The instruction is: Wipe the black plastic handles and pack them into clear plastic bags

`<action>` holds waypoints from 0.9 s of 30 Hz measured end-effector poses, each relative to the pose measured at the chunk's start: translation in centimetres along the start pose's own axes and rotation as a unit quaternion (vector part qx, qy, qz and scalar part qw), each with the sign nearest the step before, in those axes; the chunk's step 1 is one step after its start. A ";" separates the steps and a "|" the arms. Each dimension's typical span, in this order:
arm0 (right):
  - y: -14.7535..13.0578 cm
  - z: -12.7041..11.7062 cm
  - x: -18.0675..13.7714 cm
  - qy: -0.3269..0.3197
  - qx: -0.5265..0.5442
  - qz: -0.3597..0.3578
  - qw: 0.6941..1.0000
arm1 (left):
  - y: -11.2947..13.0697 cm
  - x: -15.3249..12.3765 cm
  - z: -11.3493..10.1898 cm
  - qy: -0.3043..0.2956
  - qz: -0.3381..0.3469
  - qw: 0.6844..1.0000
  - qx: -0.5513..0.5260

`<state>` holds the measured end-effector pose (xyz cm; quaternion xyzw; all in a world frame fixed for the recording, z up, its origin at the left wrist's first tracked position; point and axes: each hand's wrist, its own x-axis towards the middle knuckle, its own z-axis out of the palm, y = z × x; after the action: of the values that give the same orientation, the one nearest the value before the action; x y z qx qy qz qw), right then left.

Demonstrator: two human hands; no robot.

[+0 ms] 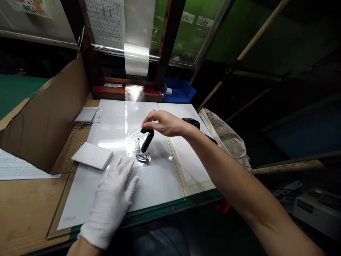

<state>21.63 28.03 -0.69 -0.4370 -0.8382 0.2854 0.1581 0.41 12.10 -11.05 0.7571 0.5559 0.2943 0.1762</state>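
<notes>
The fingers (152, 121) of the bare right hand (167, 123) pinched a black hook-shaped piece (147, 140) at its curved top, its lower end over a shiny metal part (141, 151). The white-gloved left hand (112, 199) lay open just beside, holding nothing.

Head-worn view looks forward and down onto the wooden workbench (29, 209).

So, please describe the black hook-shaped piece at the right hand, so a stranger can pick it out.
On the wooden bench, find the large white sheet. Near its middle, the bare right hand holds a black hook-shaped piece over a shiny silver part. Unlike the black object at the sheet's far edge, this one is curved and under the fingers.
</notes>
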 end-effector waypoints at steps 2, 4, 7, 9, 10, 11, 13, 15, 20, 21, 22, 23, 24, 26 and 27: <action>2.0 0.1 3.8 -0.068 0.001 0.016 0.998 | -1.3 0.5 0.5 -0.006 0.062 0.990 0.128; 3.8 1.2 6.6 -0.102 0.014 0.020 0.994 | -1.7 0.6 1.1 -0.005 0.077 0.981 0.177; 5.5 3.5 8.7 -0.127 0.051 0.022 0.990 | -1.6 0.4 1.6 0.003 0.068 0.982 0.179; 6.0 4.5 8.8 -0.090 0.064 0.031 0.993 | -1.5 0.3 1.6 0.015 0.068 0.983 0.171; 5.9 4.9 8.3 -0.053 0.064 0.039 0.996 | -1.4 0.3 1.6 0.022 0.070 0.983 0.169; 5.7 5.1 7.5 -0.002 0.062 0.049 0.997 | -1.4 0.4 1.5 0.026 0.072 0.983 0.166; 4.9 5.4 4.8 0.129 0.068 0.064 0.987 | -1.4 0.5 1.4 0.033 0.071 0.984 0.160; 3.7 6.0 0.8 0.240 0.100 0.064 0.964 | -1.4 0.7 1.3 0.039 0.071 0.984 0.158; 2.1 9.7 -9.0 0.197 0.088 0.054 0.975 | -1.6 2.4 1.0 0.016 0.090 0.975 0.202; 2.0 10.6 -10.0 0.179 0.053 0.049 0.981 | -1.6 3.0 0.9 0.005 0.092 0.970 0.225; 2.0 11.4 -10.5 0.173 0.019 0.046 0.984 | -1.5 3.5 0.7 -0.007 0.094 0.964 0.250; 2.0 11.9 -10.7 0.176 -0.007 0.044 0.983 | -1.4 4.1 0.6 -0.018 0.094 0.958 0.272; 2.0 12.3 -10.6 0.183 -0.023 0.045 0.982 | -1.2 4.6 0.5 -0.028 0.095 0.952 0.288; 1.9 12.4 -10.5 0.189 -0.035 0.043 0.980 | -0.7 5.3 0.1 -0.047 0.106 0.948 0.297; 1.8 12.3 -10.7 0.187 -0.040 0.037 0.981 | -0.5 5.3 -0.1 -0.058 0.113 0.947 0.295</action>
<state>22.52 15.86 -11.68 -0.5192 -0.7879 0.1703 0.2841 1.09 17.22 -9.94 0.8488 0.5176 0.0907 -0.0579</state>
